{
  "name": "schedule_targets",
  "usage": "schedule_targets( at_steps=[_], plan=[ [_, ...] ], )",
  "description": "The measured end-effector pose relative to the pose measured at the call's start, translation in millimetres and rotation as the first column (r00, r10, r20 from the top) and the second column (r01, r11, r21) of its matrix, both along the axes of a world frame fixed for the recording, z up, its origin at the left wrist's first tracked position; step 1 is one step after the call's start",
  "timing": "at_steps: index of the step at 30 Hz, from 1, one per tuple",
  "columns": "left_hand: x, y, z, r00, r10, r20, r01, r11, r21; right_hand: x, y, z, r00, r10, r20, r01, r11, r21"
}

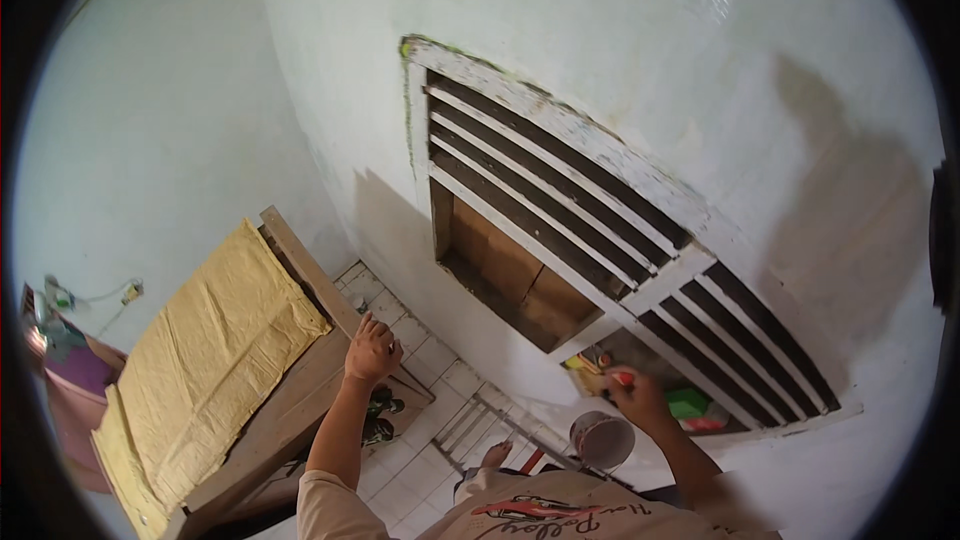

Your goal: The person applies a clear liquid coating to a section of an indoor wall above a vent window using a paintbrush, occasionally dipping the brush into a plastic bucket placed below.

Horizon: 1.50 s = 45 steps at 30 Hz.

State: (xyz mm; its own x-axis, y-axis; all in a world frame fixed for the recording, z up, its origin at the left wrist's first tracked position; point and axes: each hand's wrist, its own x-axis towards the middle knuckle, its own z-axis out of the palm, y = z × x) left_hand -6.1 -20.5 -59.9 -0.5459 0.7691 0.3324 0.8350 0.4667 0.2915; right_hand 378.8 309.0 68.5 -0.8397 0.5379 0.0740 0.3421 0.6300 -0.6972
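My right hand (645,402) is raised at the lower part of the white window frame (640,302), closed around a small red object (625,378) that mostly hides inside the fingers. Just beyond it, yellow and orange items (590,360) show in the lower opening, too small to name. Below this hand a round bucket (602,438) has whitish smears inside. My left hand (373,350) is closed, fingers curled, at the near corner of a wooden cabinet's top board (312,270). Whether it grips the board or something small, I cannot make out.
Yellow padded sheeting (215,340) covers the cabinet on the left. A metal ladder (470,430) and a bare foot (497,454) show below me, over the white tiled floor (408,340). Green and red items (695,408) lie behind the window slats. Pale walls (340,70) surround the corner.
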Motion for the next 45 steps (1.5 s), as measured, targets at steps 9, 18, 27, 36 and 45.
schedule_targets(
  at_steps=[9, 18, 27, 36, 45],
  plan=[
    [-4, 0, -6, 0.993, -0.071, -0.091, 0.067, 0.997, -0.039, 199, 10, -149, 0.729, -0.653, 0.203, 0.659, 0.751, 0.049],
    [-9, 9, -20, 0.976, -0.156, -0.153, 0.134, 0.98, -0.145, 238, 11, -208, 0.557, -0.761, 0.332, 0.822, 0.562, -0.089],
    [-5, 2, -17, 0.975, -0.144, -0.171, 0.102, 0.967, -0.234, 201, 9, -351, 0.536, -0.712, 0.454, 0.788, 0.614, 0.033],
    [-13, 2, -21, 0.971, -0.173, -0.165, 0.131, 0.962, -0.239, 166, 5, -407, 0.445, -0.696, 0.563, 0.814, 0.577, 0.07],
    [-9, 2, -21, 0.968, -0.165, -0.188, 0.121, 0.967, -0.223, 173, 7, -419, 0.396, -0.764, 0.51, 0.838, 0.528, 0.141]
  ],
)
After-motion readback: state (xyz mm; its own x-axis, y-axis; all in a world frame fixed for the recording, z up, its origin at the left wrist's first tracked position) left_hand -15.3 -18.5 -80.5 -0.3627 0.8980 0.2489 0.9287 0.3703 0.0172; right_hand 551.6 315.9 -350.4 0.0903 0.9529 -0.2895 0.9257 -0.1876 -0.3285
